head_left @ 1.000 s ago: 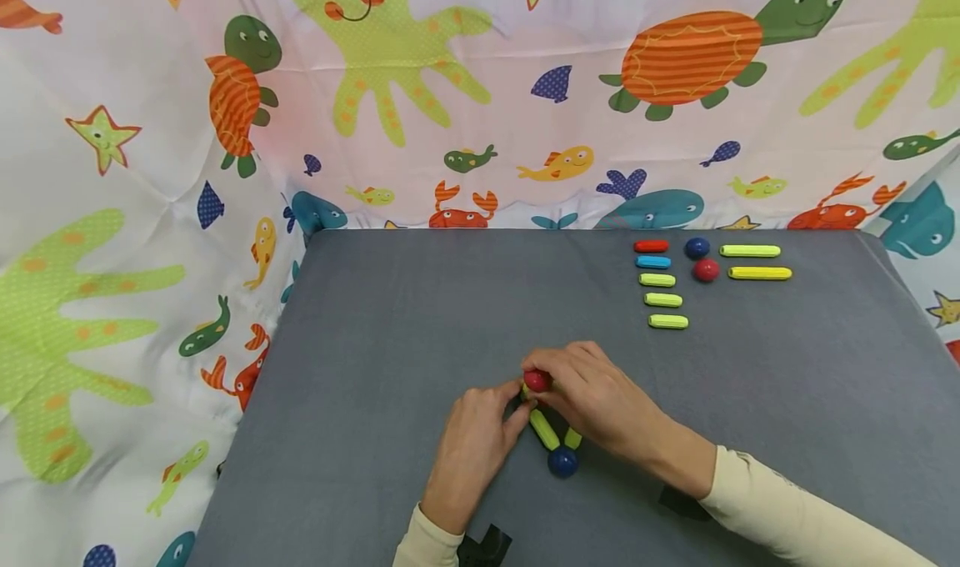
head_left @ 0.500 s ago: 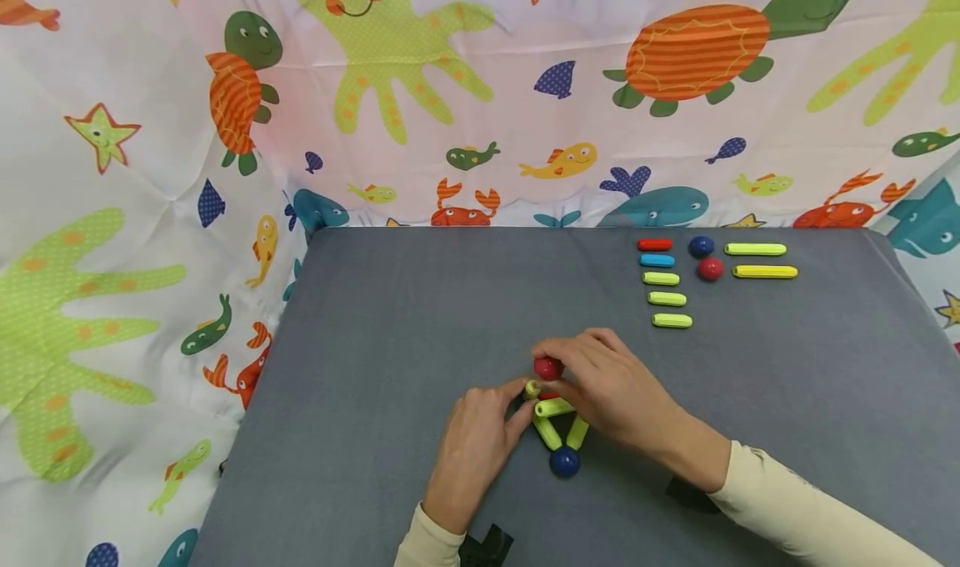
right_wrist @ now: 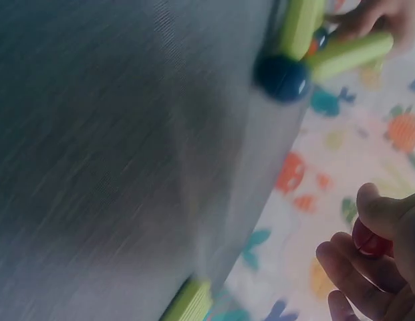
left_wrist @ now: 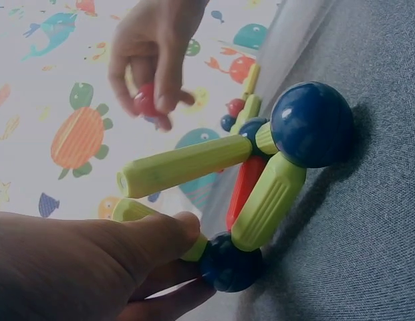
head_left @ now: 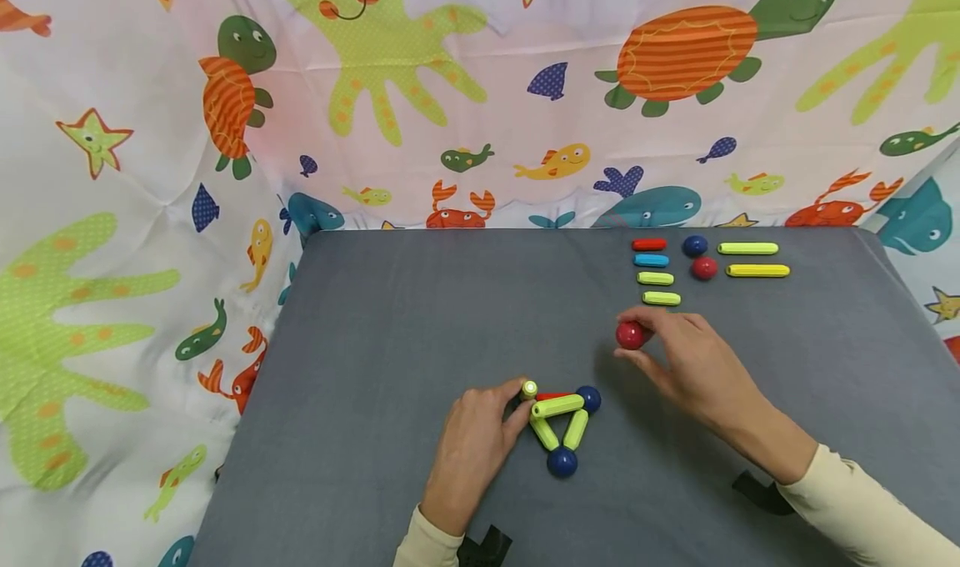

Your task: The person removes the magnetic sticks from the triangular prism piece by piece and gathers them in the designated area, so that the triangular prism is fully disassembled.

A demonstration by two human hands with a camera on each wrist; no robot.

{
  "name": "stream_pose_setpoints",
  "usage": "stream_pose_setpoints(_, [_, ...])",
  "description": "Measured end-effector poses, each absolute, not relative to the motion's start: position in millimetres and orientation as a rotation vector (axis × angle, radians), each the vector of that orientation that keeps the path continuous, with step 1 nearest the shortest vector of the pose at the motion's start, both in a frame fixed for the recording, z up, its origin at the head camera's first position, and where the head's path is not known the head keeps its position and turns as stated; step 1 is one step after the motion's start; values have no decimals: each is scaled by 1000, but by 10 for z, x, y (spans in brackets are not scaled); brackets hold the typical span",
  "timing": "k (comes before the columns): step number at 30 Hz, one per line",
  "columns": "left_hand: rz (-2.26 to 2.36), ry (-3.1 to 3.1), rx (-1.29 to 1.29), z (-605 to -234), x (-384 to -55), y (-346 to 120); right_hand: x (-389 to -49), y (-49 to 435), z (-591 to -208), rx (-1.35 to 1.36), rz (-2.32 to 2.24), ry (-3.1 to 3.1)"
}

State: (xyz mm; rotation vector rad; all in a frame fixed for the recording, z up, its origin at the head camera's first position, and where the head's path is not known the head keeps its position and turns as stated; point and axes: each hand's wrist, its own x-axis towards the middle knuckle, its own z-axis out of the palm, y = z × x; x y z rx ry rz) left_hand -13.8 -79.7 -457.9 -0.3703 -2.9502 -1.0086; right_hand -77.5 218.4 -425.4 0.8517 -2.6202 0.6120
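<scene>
Head view has the right hand pinching a red ball above the table, to the right and far side of the green stick that the left hand pinches, long axis rising steeply, at the left corner of the ball-and-stick frame. Half a second ago that ball was just beside the stick's upper end; now it's well apart, near the short sticks, while the frame's right-hand blue ball shows uncovered.
</scene>
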Motion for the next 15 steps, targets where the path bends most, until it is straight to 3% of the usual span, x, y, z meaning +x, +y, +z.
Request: stream_pose_setpoints(15, [-1028,-2960,-353,-4572,-122,-791,-1104,3106,-4409,525,521,-2728])
